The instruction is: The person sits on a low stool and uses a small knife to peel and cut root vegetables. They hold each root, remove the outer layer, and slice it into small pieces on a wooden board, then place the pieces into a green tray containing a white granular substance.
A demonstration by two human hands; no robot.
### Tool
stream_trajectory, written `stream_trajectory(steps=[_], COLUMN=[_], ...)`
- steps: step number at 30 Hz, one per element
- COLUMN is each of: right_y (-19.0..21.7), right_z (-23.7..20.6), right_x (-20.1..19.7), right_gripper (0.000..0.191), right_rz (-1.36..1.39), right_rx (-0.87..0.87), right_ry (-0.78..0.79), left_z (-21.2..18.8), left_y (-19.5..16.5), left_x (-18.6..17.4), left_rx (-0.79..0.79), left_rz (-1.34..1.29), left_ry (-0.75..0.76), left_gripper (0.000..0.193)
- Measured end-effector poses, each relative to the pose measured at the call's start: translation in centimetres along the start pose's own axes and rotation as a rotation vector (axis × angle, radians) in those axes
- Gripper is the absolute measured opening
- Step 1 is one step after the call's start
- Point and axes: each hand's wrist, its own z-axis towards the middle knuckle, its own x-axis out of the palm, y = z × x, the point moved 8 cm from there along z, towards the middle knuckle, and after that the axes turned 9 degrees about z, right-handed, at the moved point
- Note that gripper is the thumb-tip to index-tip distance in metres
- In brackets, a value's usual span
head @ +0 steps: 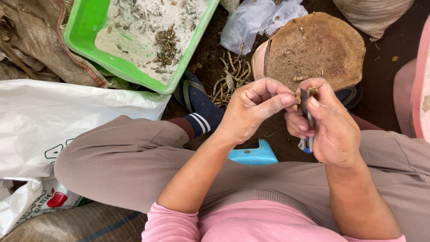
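My right hand grips a small knife with a dark blade and a blue-and-white handle, blade up. My left hand pinches a small brown root piece against the blade, thumb and forefinger closed on it. Both hands meet above my lap, just in front of a round wooden block. My legs in brown trousers and a striped dark sock lie below the hands.
A green tray with white powder and a heap of cut root pieces sits at upper left. Loose roots lie on the dirt floor beside a clear plastic bag. White sacks at left, pink tub at right, blue stool beneath me.
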Motion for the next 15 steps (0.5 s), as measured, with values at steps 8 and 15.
stream_trajectory(steps=[8, 15], right_y=[-0.1, -1.4], right_z=[0.0, 2.2], right_x=[0.9, -3.5], right_gripper=[0.027, 0.020], right_rz=[0.363, -0.093], right_rx=[0.083, 0.056], right_ry=[0.143, -0.127], left_z=[-0.1, 0.5], left_y=[1.8, 1.2], left_x=[-0.1, -1.1], left_rx=[-0.101, -0.083], left_rz=[-0.181, -0.273], left_ry=[0.135, -0.054], left_gripper=[0.014, 0.028])
